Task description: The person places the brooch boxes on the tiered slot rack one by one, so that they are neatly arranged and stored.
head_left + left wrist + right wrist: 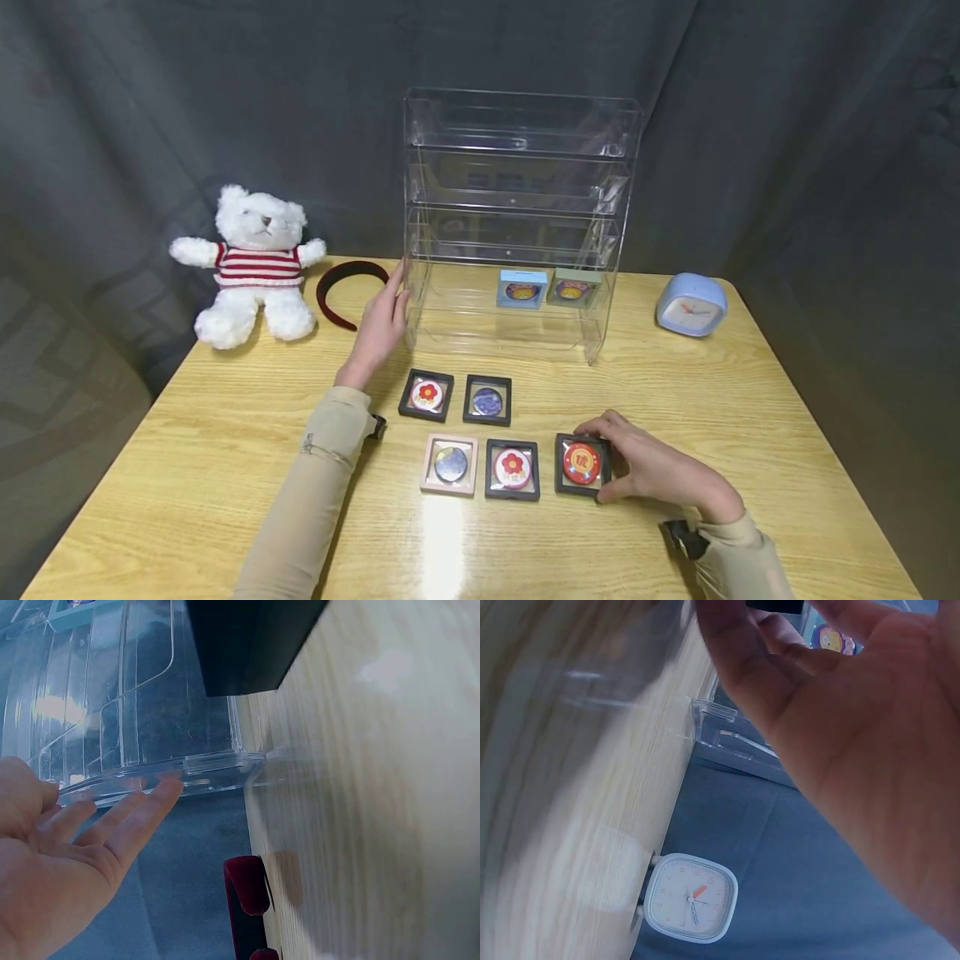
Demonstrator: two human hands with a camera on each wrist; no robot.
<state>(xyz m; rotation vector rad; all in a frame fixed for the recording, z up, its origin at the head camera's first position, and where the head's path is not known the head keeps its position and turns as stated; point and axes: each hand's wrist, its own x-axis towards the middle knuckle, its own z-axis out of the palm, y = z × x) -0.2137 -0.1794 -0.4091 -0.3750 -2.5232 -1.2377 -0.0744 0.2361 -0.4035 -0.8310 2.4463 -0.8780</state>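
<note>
My right hand [660, 471] pinches a small black display frame [582, 464] with a round red badge inside, thumb at its near edge and fingers at its far edge. In the right wrist view, only a dark bit of that frame [776, 604] shows past the hand [855, 727]. At the left side of a clear tiered display rack [517, 252], my left hand [378, 325] stretches its fingers along the side panel. The left wrist view shows those fairly straight fingers [146, 817] against the clear plastic. A blue frame [522, 289] and a green frame [573, 288] stand on the rack's lowest tier.
On the table lie black frames with a flower badge [427, 395], a purple badge [487, 401] and another flower badge [512, 469], plus a pink frame [449, 465]. A white teddy bear [258, 267] and dark red headband [327, 287] are left, a blue clock [692, 306] right.
</note>
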